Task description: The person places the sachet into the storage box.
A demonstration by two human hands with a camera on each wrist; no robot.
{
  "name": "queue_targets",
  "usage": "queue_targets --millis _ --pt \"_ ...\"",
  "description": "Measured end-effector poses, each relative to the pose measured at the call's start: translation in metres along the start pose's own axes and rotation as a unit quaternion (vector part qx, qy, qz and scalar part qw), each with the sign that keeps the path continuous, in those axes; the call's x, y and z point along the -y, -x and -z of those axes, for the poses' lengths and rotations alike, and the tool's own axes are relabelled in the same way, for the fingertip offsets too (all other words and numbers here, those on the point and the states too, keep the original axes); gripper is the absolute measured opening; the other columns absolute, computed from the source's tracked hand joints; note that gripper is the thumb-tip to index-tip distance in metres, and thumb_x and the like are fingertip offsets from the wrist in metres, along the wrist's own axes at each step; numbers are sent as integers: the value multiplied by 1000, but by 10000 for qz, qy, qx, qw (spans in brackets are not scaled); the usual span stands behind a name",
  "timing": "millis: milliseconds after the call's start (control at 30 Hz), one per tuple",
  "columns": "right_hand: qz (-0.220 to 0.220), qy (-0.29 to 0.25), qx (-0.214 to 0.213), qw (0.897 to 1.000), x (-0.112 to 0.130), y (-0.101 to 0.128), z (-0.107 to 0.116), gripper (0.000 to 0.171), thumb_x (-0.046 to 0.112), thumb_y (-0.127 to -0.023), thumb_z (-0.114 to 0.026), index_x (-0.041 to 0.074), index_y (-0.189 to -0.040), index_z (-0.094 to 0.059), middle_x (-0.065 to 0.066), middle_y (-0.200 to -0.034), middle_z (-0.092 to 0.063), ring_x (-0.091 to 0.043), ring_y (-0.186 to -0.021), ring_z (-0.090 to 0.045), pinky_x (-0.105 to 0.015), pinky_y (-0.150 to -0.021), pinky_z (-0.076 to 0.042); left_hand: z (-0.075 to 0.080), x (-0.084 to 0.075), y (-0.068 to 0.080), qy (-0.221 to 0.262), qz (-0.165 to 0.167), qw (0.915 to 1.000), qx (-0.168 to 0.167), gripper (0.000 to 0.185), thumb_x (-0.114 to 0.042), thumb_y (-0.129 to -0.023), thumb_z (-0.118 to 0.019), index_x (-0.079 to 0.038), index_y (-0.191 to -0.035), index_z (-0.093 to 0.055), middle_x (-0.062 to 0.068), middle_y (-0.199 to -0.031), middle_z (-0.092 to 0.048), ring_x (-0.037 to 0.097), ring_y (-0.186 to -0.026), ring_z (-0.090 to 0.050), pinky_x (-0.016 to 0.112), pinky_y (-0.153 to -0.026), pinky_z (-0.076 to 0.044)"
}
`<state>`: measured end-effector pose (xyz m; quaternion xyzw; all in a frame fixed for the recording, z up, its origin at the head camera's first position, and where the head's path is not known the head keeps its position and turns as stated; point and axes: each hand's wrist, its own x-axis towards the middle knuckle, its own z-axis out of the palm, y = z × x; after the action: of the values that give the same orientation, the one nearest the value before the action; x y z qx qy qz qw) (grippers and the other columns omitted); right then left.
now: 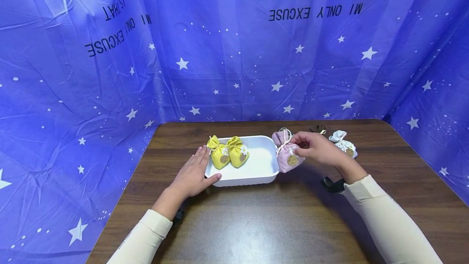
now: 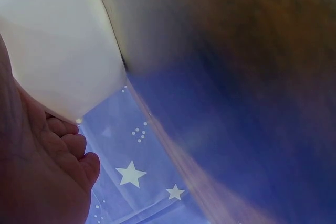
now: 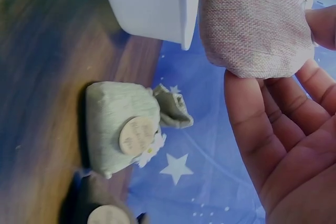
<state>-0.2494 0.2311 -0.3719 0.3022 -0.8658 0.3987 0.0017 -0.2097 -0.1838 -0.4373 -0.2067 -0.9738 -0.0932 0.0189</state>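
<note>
Holding a pink pouch (image 1: 287,156) by its tied neck, the right hand (image 1: 316,148) has its fingers curled about the top, keeping the pouch just at the right end of the white tray (image 1: 261,170). The left hand (image 1: 193,175) lies flat with straight fingers against the tray's left near corner, gripping nothing.

The pink pouch is woven cloth, gathered and tied with pale string, with a round tan tag on its front; the tag's print is too small to read. Two yellow pouches (image 1: 228,152) of like make sit in the tray's left part. On the wooden table (image 1: 256,223), right of the hand, lie a white pouch (image 1: 343,142) and a dark one (image 1: 318,128). The blue starred backdrop (image 1: 110,72) behind reads, upside down, "MY ONLY EXCUSE IS THAT".
</note>
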Motion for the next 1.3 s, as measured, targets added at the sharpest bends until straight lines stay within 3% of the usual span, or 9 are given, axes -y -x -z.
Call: queue_targets --millis 333,767,1300 --pt "181 194 82 9996 7 -28 -3 15 3 -86 -68 9 -100 -69 0 -87 -68 -14 -80 -62 -26 -68 -50 0 0 0 30 -78 9999 -111 99 -65 -95 -48 8 -154 -18 23 -162 -14 34 -150 -10 47 -120 -18" --pt "-46 91 426 9990 6 -68 -20 14 3 -86 -70 7 -99 -68 -2 -85 -64 -17 -78 -57 -28 -69 -48 -1 1 -1 2 -155 9999 -77 102 -71 -94 -41 8 -154 -18 23 -162 -14 34 -150 -10 47 -120 -18" --pt "-340 358 1308 9902 13 -105 -35 14 4 -84 -68 5 -98 -66 -2 -86 -66 -15 -75 -57 -28 -61 -49 0 1 0 37 -138 9999 -65 100 -68 -95 -44 8 -154 -17 24 -162 -13 34 -150 -10 48 -120 -19"
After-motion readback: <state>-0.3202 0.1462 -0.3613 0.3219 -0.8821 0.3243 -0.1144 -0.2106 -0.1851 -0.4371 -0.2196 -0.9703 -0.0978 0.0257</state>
